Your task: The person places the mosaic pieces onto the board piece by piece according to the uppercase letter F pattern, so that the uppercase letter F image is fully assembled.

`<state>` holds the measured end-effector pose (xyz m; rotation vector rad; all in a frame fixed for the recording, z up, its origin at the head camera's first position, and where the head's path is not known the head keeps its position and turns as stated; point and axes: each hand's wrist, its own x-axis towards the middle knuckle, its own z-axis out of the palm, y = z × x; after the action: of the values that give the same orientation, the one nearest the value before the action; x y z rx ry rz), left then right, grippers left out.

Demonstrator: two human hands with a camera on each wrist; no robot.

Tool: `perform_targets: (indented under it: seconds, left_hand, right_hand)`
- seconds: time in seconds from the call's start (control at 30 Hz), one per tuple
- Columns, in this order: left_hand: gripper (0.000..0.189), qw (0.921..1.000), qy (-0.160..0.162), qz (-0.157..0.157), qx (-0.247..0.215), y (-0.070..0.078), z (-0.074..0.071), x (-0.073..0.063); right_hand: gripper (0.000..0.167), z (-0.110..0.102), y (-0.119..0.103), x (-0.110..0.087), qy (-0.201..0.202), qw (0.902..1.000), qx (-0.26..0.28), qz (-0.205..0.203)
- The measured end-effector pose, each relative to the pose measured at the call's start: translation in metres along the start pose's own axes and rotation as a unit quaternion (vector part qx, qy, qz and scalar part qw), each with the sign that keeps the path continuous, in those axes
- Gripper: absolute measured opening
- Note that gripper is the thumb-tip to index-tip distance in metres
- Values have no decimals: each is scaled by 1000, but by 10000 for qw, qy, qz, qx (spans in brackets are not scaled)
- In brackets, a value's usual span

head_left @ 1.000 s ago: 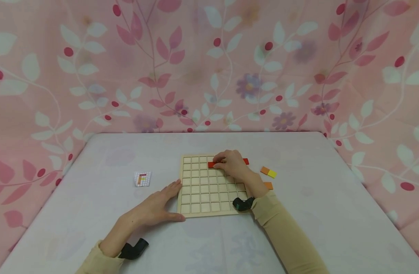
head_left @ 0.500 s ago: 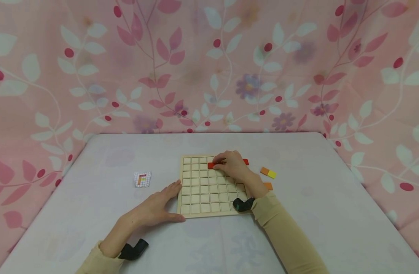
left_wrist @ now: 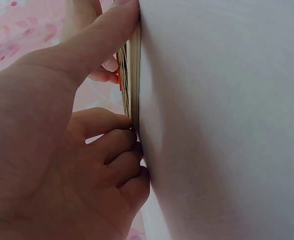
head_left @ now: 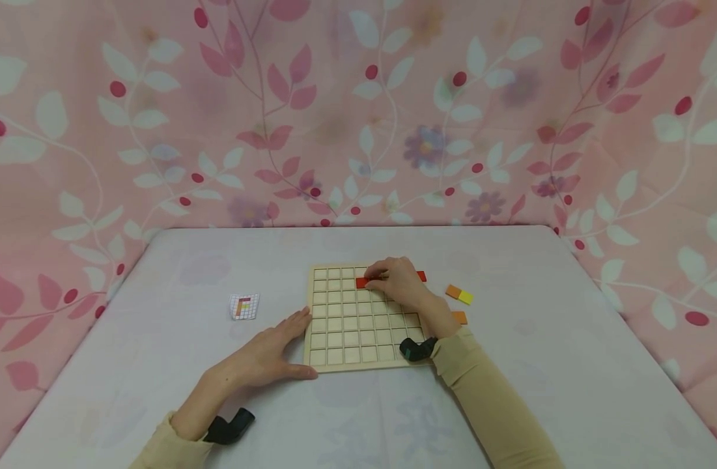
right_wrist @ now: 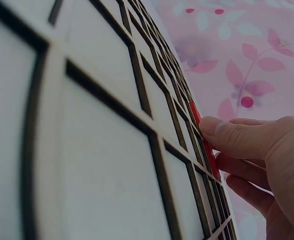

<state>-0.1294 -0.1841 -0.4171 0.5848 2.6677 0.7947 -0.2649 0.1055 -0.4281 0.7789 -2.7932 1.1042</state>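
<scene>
R hand (head_left: 398, 281) over grid bd (head_left: 350, 323), pinching red tile (head_left: 360, 283); L hand (head_left: 264, 355) spread, touching bd's L edge.

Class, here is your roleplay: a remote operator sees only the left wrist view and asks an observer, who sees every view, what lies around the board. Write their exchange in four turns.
Operator: In my left wrist view, the left hand touches the board and a red piece shows edge-on by the right hand. What lies on the table to the board's left?
Observer: A small paper card with a coloured pattern on a printed grid.
Operator: And past the board's right side?
Observer: An orange piece and a yellow piece lie side by side there.
</scene>
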Motion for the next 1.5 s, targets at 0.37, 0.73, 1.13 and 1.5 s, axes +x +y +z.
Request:
perform_targets:
  seconds: [0.37, 0.73, 1.13, 1.5]
  left_hand:
    - [107, 10000, -13, 48, 59, -1, 0, 1]
    - [107, 10000, -19, -40, 63, -1, 1, 0]
    - [106, 10000, -18, -21, 63, 1, -1, -1]
    - [107, 10000, -49, -5, 25, 1, -2, 0]
  right_hand:
    - [22, -44, -5, -10, 413, 9967, 693, 80]
    - [24, -77, 21, -35, 593, 9973, 43, 427]
    - [25, -85, 50, -48, 636, 9957, 12, 679]
    - [25, -75, 60, -49, 316, 9903, 136, 1344]
